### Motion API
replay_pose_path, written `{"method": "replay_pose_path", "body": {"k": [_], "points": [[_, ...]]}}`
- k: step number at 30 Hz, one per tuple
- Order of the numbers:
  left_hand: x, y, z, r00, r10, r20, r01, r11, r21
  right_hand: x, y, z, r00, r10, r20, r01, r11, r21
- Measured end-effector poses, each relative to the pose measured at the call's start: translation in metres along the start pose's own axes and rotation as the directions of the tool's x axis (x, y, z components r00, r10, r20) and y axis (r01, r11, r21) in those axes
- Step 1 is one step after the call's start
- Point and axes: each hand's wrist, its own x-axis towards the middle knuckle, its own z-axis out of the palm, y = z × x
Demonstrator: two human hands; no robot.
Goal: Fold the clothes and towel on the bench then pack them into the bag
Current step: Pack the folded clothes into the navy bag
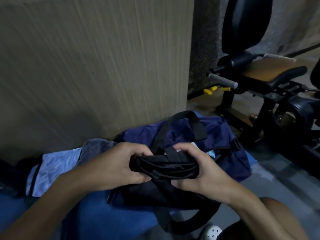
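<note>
A folded black garment [164, 168] is held just above the navy bag [223, 135], which lies on the blue bench [97, 217]. My left hand [119, 163] grips the garment's left end. My right hand [197, 168] grips its right end, fingers curled over the top. The bag has black handles [192, 122], and something light shows in its opening beyond my right hand. To the left on the bench lie a light blue cloth [55, 170] and a darker blue-grey towel [97, 148]. A dark garment [12, 172] lies at the far left.
A large cardboard panel [93, 66] stands right behind the bench. Black gym equipment [259, 80] with a padded seat and grey handle fills the right side. Grey floor [277, 184] lies to the right of the bench. A white perforated shoe [213, 232] shows at the bottom.
</note>
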Motion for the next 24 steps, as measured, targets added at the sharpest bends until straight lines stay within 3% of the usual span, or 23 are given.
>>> {"method": "replay_pose_path", "body": {"k": [5, 8, 11, 14, 21, 24], "points": [[0.024, 0.021, 0.009, 0.986, 0.016, 0.165, -0.020, 0.999, 0.026, -0.015, 0.005, -0.019, 0.998, 0.020, 0.053, -0.019, 1.000, -0.010], [0.035, 0.024, 0.016, 0.999, 0.021, 0.031, -0.021, 1.000, -0.007, -0.021, 0.008, -0.017, 0.998, -0.022, -0.061, 0.022, 1.000, 0.003], [0.038, 0.017, 0.023, 0.990, 0.000, -0.141, -0.026, 0.983, -0.181, -0.028, 0.011, -0.017, 0.981, -0.006, -0.192, 0.030, 0.992, 0.122], [0.039, 0.019, 0.036, 0.987, -0.028, -0.158, -0.030, 0.934, -0.356, -0.036, 0.010, -0.027, 0.986, 0.031, -0.167, -0.001, 0.984, 0.181], [0.058, 0.037, 0.064, 1.000, 0.024, 0.019, -0.017, 0.954, -0.301, -0.048, 0.023, -0.033, 0.987, 0.015, -0.163, -0.017, 1.000, -0.012], [0.063, 0.027, 0.071, 1.000, 0.016, -0.025, -0.022, 0.971, -0.239, -0.049, 0.031, -0.031, 0.983, 0.027, -0.183, -0.026, 1.000, 0.009]]}}
